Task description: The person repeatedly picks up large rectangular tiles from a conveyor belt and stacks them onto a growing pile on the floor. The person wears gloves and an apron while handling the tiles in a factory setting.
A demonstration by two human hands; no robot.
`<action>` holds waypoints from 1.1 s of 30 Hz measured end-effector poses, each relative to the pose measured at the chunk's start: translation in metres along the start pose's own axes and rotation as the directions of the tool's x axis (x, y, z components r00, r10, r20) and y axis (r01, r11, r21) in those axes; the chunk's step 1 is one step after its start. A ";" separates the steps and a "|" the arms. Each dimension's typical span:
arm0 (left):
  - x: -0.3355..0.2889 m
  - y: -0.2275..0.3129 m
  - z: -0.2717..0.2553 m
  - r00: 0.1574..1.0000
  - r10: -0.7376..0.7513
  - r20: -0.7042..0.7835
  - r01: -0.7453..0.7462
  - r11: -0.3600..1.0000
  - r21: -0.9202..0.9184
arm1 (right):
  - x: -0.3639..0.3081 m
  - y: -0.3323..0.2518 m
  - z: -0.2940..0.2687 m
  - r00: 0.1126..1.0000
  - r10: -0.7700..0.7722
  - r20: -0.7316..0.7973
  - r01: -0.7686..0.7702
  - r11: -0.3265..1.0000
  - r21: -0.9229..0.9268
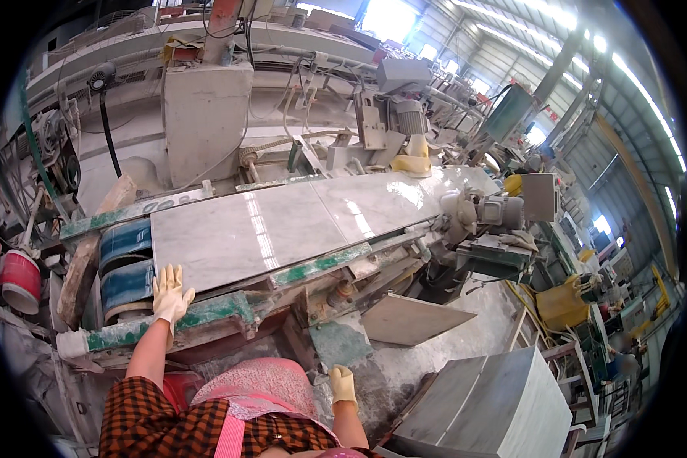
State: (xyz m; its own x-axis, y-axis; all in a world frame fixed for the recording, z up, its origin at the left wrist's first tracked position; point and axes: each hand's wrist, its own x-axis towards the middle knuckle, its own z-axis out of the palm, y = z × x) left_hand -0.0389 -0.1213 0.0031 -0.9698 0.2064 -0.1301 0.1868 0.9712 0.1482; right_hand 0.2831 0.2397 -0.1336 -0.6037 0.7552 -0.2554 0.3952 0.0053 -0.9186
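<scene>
A long polished grey-white marble slab point(282, 225) lies on the bed of a stone-working machine and runs up to the right. My left hand point(169, 294), in a pale yellow glove, rests with fingers spread on the slab's near left corner. My right hand point(343, 384), also gloved, hangs low by my waist with its fingers curled and nothing visible in it. It is near a greenish stone offcut point(340, 343) below the machine's green front rail point(206, 317).
Blue belt rollers point(126, 263) sit at the slab's left end. Motors point(496, 212) and a grinding head stand at the right end. A stack of grey slabs point(488, 397) is at lower right, a loose slab point(412, 317) leans under the machine, and a red bucket point(20, 281) is far left.
</scene>
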 end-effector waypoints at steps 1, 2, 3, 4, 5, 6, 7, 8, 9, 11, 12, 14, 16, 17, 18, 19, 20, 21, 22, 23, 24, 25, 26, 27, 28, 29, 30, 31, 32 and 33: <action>0.001 0.000 0.000 1.000 -0.004 -0.011 0.004 1.000 -0.005 | 0.001 0.000 -0.001 0.999 0.019 0.031 -0.020 1.000 0.003; 0.002 -0.002 0.002 1.000 0.003 -0.024 -0.003 1.000 -0.026 | 0.001 0.003 -0.002 0.997 0.039 0.061 -0.040 0.999 0.007; 0.002 -0.004 0.002 1.000 -0.001 -0.021 0.000 1.000 -0.025 | 0.000 0.007 -0.004 0.994 0.059 0.091 -0.061 0.998 0.011; 0.005 -0.002 0.002 1.000 0.003 -0.018 -0.004 0.999 -0.036 | -0.002 0.011 -0.010 0.989 0.129 0.077 -0.126 0.991 -0.044; 0.003 -0.001 0.000 1.000 0.000 -0.013 0.000 0.999 -0.040 | -0.007 0.020 -0.015 0.977 0.203 0.069 -0.196 0.976 -0.097; 0.002 0.000 -0.004 1.000 0.000 -0.017 -0.001 0.999 -0.050 | -0.014 0.027 -0.021 0.960 0.275 0.055 -0.264 0.953 -0.148; 0.002 -0.002 -0.006 1.000 -0.001 -0.010 0.001 0.999 -0.054 | -0.022 0.034 -0.026 0.950 0.313 0.004 -0.309 0.938 -0.160; 0.002 -0.004 -0.007 1.000 0.000 -0.003 0.000 0.998 -0.058 | -0.033 0.039 -0.031 0.935 0.351 -0.050 -0.354 0.920 -0.169; 0.003 -0.006 -0.008 1.000 0.001 0.005 -0.001 0.998 -0.062 | -0.043 0.045 -0.036 0.916 0.386 -0.105 -0.399 0.900 -0.174; 0.008 -0.010 -0.018 0.998 0.020 0.063 -0.018 0.999 -0.045 | -0.060 0.055 -0.050 0.882 0.452 -0.129 -0.470 0.841 -0.267; 0.011 -0.013 -0.022 0.995 0.029 0.092 -0.026 0.999 -0.036 | -0.067 0.059 -0.054 0.864 0.484 -0.143 -0.503 0.806 -0.311; 0.025 -0.016 -0.025 0.996 0.034 0.087 -0.025 0.994 -0.104 | -0.080 0.062 -0.056 0.837 0.494 -0.236 -0.548 0.753 -0.364; 0.038 -0.022 -0.021 0.998 0.037 0.056 -0.028 0.989 -0.143 | -0.093 0.056 -0.053 0.824 0.487 -0.289 -0.564 0.757 -0.331; 0.044 -0.029 -0.019 0.999 0.028 0.022 -0.024 0.988 -0.150 | -0.093 0.043 -0.049 0.832 0.474 -0.290 -0.547 0.790 -0.277; 0.051 -0.036 -0.017 1.000 0.020 -0.011 -0.021 0.987 -0.156 | -0.093 0.030 -0.045 0.839 0.459 -0.293 -0.527 0.820 -0.223; 0.058 -0.041 -0.014 0.999 0.015 -0.043 -0.021 0.987 -0.162 | -0.094 0.021 -0.042 0.846 0.442 -0.298 -0.503 0.847 -0.171; 0.067 -0.046 -0.011 0.997 0.009 -0.073 -0.022 0.986 -0.168 | -0.094 0.020 -0.039 0.875 0.392 -0.284 -0.436 0.893 -0.111; 0.077 -0.051 -0.007 0.995 0.004 -0.104 -0.022 0.985 -0.174 | -0.092 0.020 -0.034 0.901 0.338 -0.273 -0.365 0.930 -0.051; 0.086 -0.055 -0.008 0.990 0.020 -0.138 -0.040 0.989 -0.145 | -0.087 0.021 -0.030 0.923 0.278 -0.266 -0.285 0.958 0.013; 0.094 -0.057 -0.008 0.991 -0.018 -0.129 0.003 0.993 -0.119 | -0.085 0.024 -0.028 0.927 0.274 -0.256 -0.277 0.961 0.026; 0.102 -0.058 -0.009 0.991 -0.057 -0.121 0.045 0.995 -0.093 | -0.083 0.028 -0.029 0.931 0.270 -0.246 -0.269 0.962 0.039; 0.109 -0.059 -0.014 0.988 -0.098 -0.119 0.091 0.994 -0.065 | -0.080 0.030 -0.028 0.936 0.264 -0.232 -0.258 0.965 0.054; 0.111 -0.063 -0.020 0.984 -0.146 -0.101 0.143 0.989 -0.029 | -0.088 0.002 -0.024 0.954 0.226 -0.197 -0.226 0.974 0.024; 0.116 -0.068 -0.024 0.983 -0.150 -0.104 0.151 0.989 -0.004 | -0.095 -0.005 -0.017 0.941 0.254 -0.222 -0.242 0.967 0.078; 0.122 -0.070 -0.026 0.984 -0.148 -0.101 0.150 0.989 0.016 | -0.104 -0.012 -0.013 0.924 0.283 -0.255 -0.257 0.958 0.130; 0.128 -0.073 -0.028 0.984 -0.147 -0.097 0.151 0.988 0.038 | -0.110 -0.015 -0.010 0.906 0.314 -0.285 -0.271 0.945 0.182; 0.137 -0.073 -0.029 0.984 -0.146 -0.105 0.153 0.987 0.055 | -0.113 0.022 -0.016 0.889 0.285 -0.357 -0.258 0.958 0.122; 0.144 -0.077 -0.029 0.983 -0.145 -0.112 0.151 0.987 0.051 | -0.121 0.036 -0.017 0.842 0.338 -0.421 -0.321 0.940 0.114; 0.151 -0.082 -0.029 0.982 -0.147 -0.119 0.153 0.987 0.046 | -0.127 0.044 -0.018 0.788 0.385 -0.479 -0.383 0.917 0.108; 0.159 -0.087 -0.031 0.980 -0.152 -0.130 0.158 0.986 0.042 | -0.137 0.052 -0.024 0.790 0.386 -0.477 -0.423 0.906 0.033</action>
State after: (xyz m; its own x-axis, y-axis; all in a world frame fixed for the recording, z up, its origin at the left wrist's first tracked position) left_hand -0.2143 -0.1773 0.0003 -0.9990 0.0394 -0.0224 0.0374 0.9957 0.0844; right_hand 0.4035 0.1523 -0.1393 0.0062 0.9110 -0.4124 0.5906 -0.3361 -0.7336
